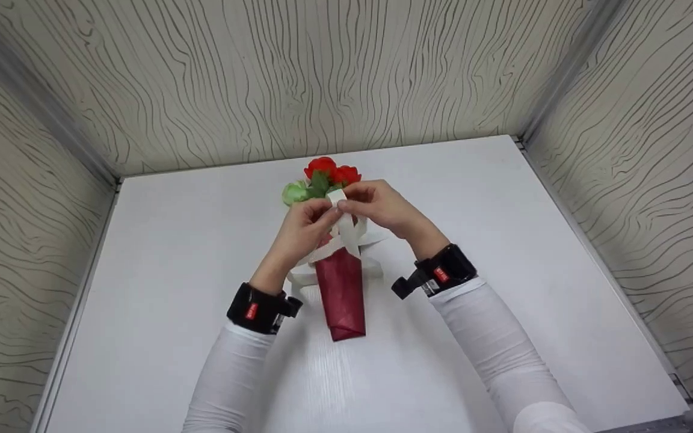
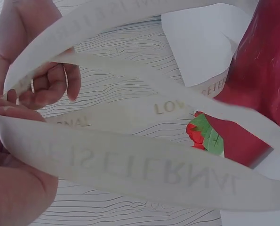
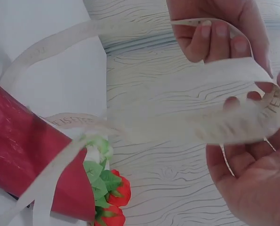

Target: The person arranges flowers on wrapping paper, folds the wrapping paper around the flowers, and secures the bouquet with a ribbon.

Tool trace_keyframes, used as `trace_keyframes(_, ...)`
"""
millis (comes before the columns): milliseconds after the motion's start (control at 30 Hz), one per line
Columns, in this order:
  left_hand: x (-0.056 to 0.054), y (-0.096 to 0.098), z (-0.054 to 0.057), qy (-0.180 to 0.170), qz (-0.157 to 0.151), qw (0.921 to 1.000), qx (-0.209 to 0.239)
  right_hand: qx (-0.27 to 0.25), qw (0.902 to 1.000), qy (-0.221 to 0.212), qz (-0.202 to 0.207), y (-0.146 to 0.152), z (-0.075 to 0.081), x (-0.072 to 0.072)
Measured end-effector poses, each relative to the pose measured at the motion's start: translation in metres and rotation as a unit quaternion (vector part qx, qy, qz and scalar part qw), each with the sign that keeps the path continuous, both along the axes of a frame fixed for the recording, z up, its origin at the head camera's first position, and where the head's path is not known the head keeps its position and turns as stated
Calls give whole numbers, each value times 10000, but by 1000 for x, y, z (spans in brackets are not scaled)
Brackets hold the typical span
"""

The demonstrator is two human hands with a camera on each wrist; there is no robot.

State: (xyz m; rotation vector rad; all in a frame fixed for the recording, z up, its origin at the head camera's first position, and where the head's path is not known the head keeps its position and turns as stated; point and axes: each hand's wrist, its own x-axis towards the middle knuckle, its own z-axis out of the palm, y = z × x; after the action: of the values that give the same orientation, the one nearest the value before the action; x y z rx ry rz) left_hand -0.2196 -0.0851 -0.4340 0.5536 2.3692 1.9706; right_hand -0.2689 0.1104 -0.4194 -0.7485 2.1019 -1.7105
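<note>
A bouquet wrapped in dark red paper (image 1: 341, 294) lies on the white table, its narrow end toward me. Red flowers (image 1: 320, 167) and a pale green flower (image 1: 294, 192) show at its far end, with green leaves (image 3: 96, 181) among them. My left hand (image 1: 301, 234) and right hand (image 1: 388, 207) meet above the bouquet, both pinching a cream ribbon (image 1: 347, 231) between thumb and fingers. The ribbon stands up in loops and bears printed lettering, readable in part as "IS ETERNAL" in the left wrist view. Its lower lengths cross the red wrap.
The white table (image 1: 190, 240) spreads around the bouquet. Wood-grain patterned panels (image 1: 322, 78) rise behind and at both sides, joined by grey metal posts (image 1: 575, 66). Black straps (image 1: 446, 270) with small mounts sit on both wrists, over white sleeves.
</note>
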Motion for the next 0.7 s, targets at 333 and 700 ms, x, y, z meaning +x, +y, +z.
trace_keyframes(333,-1,-5,-6,73,406,9989,-203,479,9988,-5,-101,7,-1,-1)
trace_keyframes(700,1,-13,-12,79,837,9957,-379,497,9933,893,-547,19,5,-4)
